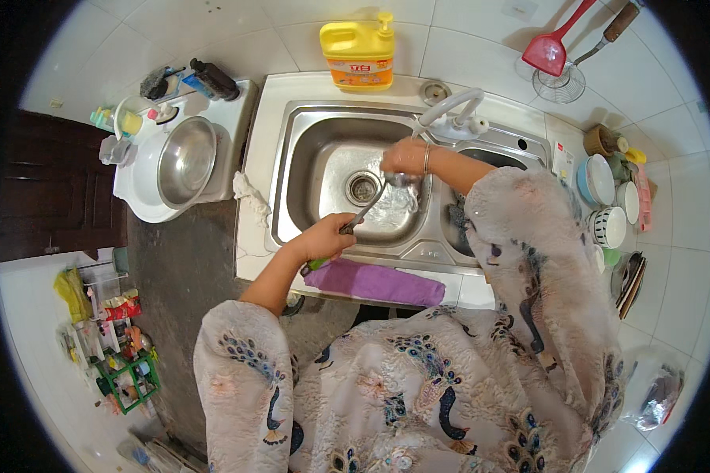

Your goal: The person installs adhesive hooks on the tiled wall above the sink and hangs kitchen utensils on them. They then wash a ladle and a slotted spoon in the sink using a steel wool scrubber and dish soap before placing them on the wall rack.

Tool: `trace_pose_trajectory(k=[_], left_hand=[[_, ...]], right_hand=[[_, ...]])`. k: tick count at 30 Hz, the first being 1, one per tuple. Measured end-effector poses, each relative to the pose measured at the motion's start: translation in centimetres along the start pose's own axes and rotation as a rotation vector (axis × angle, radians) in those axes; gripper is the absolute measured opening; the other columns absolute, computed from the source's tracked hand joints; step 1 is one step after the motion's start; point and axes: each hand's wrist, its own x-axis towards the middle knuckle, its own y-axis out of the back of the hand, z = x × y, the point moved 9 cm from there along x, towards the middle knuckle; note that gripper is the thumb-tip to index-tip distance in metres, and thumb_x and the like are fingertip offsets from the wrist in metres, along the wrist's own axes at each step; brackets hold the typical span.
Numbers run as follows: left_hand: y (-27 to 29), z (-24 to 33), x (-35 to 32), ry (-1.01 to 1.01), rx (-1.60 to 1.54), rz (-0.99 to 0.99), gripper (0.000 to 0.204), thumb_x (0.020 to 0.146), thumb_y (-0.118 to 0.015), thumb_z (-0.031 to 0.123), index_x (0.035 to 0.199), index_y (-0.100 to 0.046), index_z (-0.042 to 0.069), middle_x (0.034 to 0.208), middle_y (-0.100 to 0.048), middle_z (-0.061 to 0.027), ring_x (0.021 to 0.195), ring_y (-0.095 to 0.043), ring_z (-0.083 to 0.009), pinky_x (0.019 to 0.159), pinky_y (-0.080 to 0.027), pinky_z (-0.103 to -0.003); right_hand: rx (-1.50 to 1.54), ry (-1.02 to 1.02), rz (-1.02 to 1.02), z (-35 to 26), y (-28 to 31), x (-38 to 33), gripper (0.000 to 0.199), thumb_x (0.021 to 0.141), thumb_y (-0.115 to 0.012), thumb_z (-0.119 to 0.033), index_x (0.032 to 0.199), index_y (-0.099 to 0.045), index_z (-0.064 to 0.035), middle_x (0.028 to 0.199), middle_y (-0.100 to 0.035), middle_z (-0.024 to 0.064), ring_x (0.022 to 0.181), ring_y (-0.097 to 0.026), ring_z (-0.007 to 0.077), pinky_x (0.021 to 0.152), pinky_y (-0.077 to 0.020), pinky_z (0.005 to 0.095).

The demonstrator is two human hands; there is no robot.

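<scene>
Over the steel sink basin [308, 173], my left hand [329, 238] is closed round the handle of a long metal ladle [368, 206]. The handle's dark and green end sticks out below that hand, toward me. My right hand [406, 158], with a thin bracelet at its wrist, curls over the ladle's head, its fingers bent against the metal and partly hidden. Just above is the white curved tap [454, 102]. Water runs down by the right hand and splashes on the basin floor, right of the drain [363, 188].
A purple cloth [375, 282] lies along the sink's front edge, a whitish rag [250, 197] on its left. Behind stands a yellow detergent jug [358, 55]. Bowls [607, 227] are stacked at right. A steel basin [188, 162] rests on the left-hand washstand. A red spatula [551, 49] hangs on the wall.
</scene>
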Motion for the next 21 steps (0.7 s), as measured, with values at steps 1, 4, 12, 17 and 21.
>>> trace_pose_trajectory(k=[1,4,12,17,21], left_hand=[[0.1,0.5,-0.2,-0.014,-0.048,0.041,0.043,0.082,-0.052,0.002,0.125,-0.044,0.001,0.059,-0.045,0.0003,0.042,-0.042,-0.0085,0.041,-0.035,-0.024],[-0.5,-0.2,0.5,-0.04,-0.224,0.085,0.044,0.083,-0.051,0.002,0.127,-0.043,0.002,0.06,-0.045,0.0012,0.042,-0.041,-0.0074,0.04,-0.034,-0.023],[-6.1,-2.0,2.7,-0.081,-0.584,0.061,0.044,0.083,-0.049,0.0,0.126,-0.04,0.001,0.06,-0.046,-0.0018,0.042,-0.043,-0.0098,0.04,-0.036,-0.025],[-7.1,-3.4,3.8,-0.068,-0.807,0.055,0.046,0.085,-0.047,0.002,0.129,-0.037,0.003,0.06,-0.044,-0.0025,0.041,-0.039,-0.0097,0.041,-0.034,-0.025],[-6.9,-1.9,3.7,-0.07,-1.006,-0.024,0.044,0.086,-0.046,0.003,0.129,-0.037,0.006,0.064,-0.044,-0.003,0.044,-0.038,-0.0092,0.042,-0.032,-0.024]], right_hand=[[0.087,-0.07,0.067,1.0,0.9,0.1,0.011,0.078,-0.054,-0.019,0.082,-0.058,-0.0098,0.079,-0.06,0.0097,0.074,-0.06,0.0295,0.064,-0.0487,0.0372],[0.005,-0.048,0.446,5.7,0.9,-0.1,0.015,0.08,-0.054,-0.022,0.088,-0.057,-0.0098,0.084,-0.061,0.0115,0.08,-0.06,0.0312,0.068,-0.0477,0.0395],[1.049,-1.177,1.139,18.6,-21.9,-4.5,0.05,0.079,-0.065,-0.04,0.103,-0.054,0.0019,0.088,-0.061,0.0193,0.076,-0.061,0.0274,0.067,-0.0499,0.036],[2.343,-0.848,1.024,6.1,-17.7,-0.7,0.029,0.086,-0.058,-0.021,0.103,-0.05,0.001,0.082,-0.058,0.0163,0.061,-0.06,0.0276,0.055,-0.0553,0.0356],[1.092,-1.062,0.994,11.3,-12.1,-4.6,0.035,0.082,-0.059,-0.029,0.092,-0.057,0.0044,0.08,-0.062,0.0217,0.068,-0.062,0.0353,0.063,-0.051,0.0417]])
